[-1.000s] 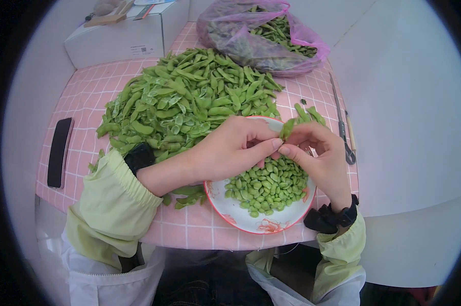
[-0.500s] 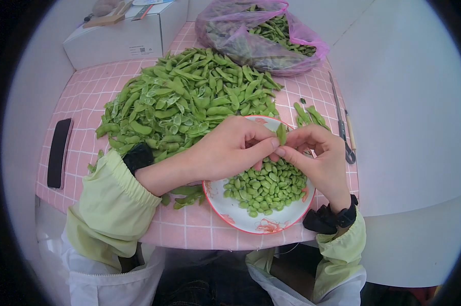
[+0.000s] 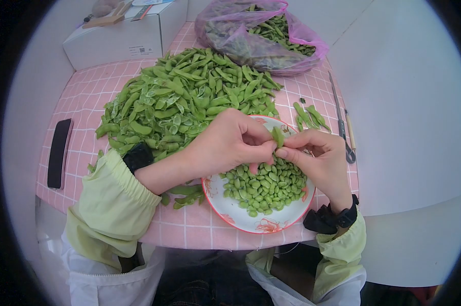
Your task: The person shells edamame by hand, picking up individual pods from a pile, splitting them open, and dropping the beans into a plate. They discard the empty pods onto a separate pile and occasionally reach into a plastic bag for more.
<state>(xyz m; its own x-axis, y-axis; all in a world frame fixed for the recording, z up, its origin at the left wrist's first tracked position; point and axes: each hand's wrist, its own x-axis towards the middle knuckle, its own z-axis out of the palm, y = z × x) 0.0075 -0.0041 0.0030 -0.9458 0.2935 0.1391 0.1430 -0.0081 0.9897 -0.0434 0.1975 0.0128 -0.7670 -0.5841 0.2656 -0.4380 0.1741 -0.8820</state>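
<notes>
Over the plate, my left hand (image 3: 240, 140) and my right hand (image 3: 314, 153) meet with their fingertips pinched on one green edamame pod (image 3: 278, 136). The pod sticks up between the fingers; its lower end is hidden by them. Below lies a white plate (image 3: 228, 208) with a red rim and flower pattern, holding a heap of shelled green beans (image 3: 266, 187). Behind my left hand spreads a large pile of edamame pods (image 3: 189, 89), some of them split and pale inside. Several loose pods (image 3: 310, 116) lie just beyond my right hand.
A purple plastic bag (image 3: 230, 46) of pods stands at the back. Scissors (image 3: 340, 120) and a thin stick (image 3: 350, 130) lie along the right edge. On the left is a phone (image 3: 60, 153). A white box (image 3: 123, 43) sits at the back left of the pink checked tablecloth (image 3: 179, 229).
The pod between my fingertips has shifted slightly left and up and now leans a little to the left. My left hand has risen slightly; my right hand is almost unmoved.
</notes>
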